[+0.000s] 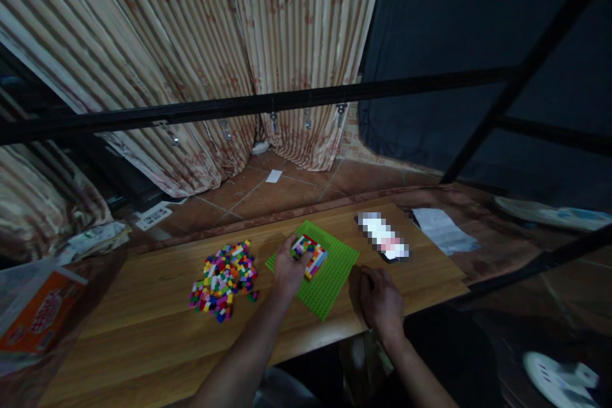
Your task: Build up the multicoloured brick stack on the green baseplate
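A green studded baseplate [329, 280] lies turned cornerwise on the wooden table. On its upper left part stands a low build of multicoloured toy bricks [316, 262]. My left hand [288, 268] is at the build's left side, its thumb over the bricks and its fingers closed round that corner. Whether a loose brick sits between the fingertips is hidden. My right hand [381, 299] rests on the table just right of the baseplate, fingers curled in, with nothing visible in it. To the left of my left hand is a loose pile of small coloured bricks [224, 277].
A phone [382, 236] with a lit, blurred screen lies right of the baseplate on the table [143, 306]. Beyond the right end is a white paper sheet [444, 229]. A dark metal bar [296, 100] crosses ahead. An orange package [41, 312] is at the left.
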A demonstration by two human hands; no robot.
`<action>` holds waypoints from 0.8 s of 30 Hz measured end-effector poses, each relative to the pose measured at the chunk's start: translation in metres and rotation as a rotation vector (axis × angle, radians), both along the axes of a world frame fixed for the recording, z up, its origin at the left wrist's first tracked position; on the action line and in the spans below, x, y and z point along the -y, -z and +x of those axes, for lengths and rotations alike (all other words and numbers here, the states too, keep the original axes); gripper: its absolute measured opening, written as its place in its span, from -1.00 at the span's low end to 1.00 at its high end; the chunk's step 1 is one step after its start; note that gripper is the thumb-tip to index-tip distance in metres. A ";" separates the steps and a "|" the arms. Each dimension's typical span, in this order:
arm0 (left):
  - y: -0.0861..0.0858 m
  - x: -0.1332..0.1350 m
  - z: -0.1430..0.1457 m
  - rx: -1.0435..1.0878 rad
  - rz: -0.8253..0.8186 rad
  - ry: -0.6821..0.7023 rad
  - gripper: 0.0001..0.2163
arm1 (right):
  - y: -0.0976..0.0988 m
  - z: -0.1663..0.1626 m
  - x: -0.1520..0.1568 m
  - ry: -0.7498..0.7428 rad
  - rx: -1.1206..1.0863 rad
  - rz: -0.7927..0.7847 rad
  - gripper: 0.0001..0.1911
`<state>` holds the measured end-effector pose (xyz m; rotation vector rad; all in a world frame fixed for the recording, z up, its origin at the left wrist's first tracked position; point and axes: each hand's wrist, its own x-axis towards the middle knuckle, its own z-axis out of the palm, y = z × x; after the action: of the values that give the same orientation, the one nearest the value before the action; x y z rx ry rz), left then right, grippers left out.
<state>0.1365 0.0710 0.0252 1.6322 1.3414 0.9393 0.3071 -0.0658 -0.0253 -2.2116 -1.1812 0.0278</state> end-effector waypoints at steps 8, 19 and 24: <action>0.010 0.005 -0.016 0.082 -0.098 0.069 -0.59 | -0.002 0.000 0.000 0.021 -0.026 -0.039 -0.63; 0.017 -0.009 -0.029 0.258 -0.165 0.250 -0.65 | 0.003 0.003 0.002 0.002 -0.001 0.000 -0.61; 0.026 -0.002 -0.026 0.342 -0.175 0.192 -0.59 | 0.001 0.002 0.003 0.012 0.011 0.003 -0.58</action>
<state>0.1109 0.0728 -0.0008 1.3667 0.9866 0.9098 0.3091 -0.0692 -0.0260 -2.2184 -1.1728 0.0088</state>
